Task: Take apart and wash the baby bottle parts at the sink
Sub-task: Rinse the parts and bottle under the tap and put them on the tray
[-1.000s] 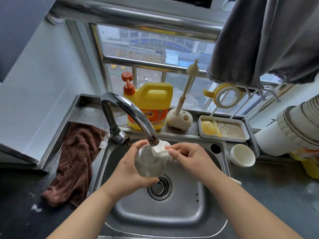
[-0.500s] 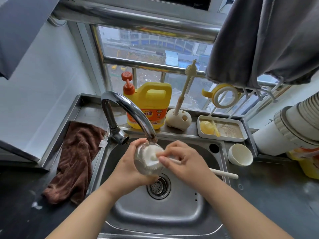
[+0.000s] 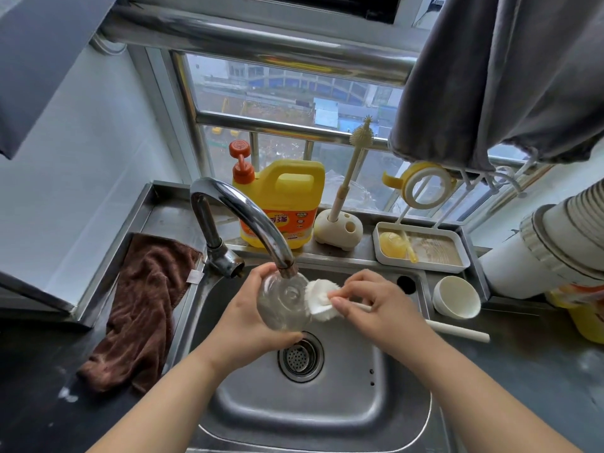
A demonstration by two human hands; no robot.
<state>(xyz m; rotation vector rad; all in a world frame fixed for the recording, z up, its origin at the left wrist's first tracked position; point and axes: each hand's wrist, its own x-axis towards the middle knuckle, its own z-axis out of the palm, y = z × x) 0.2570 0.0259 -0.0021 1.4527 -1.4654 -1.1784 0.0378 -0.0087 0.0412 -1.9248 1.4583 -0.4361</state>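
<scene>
My sink [image 3: 376,410] is brushed steel, dull-shiny; the tap [image 3: 242,220] is polished metal. The bottle [image 3: 284,305] looks clear and glossy, the brush head [image 3: 318,297] white and spongy. On the left lies a rough brown terry cloth [image 3: 143,308]; the far detergent jug [image 3: 287,204] is glossy yellow plastic.

Both arms are bare, with no sleeves, and the left hand [image 3: 242,325] and right hand [image 3: 380,308] wear no gloves.

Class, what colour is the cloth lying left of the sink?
Brown cloth, seen in the head view.
</scene>
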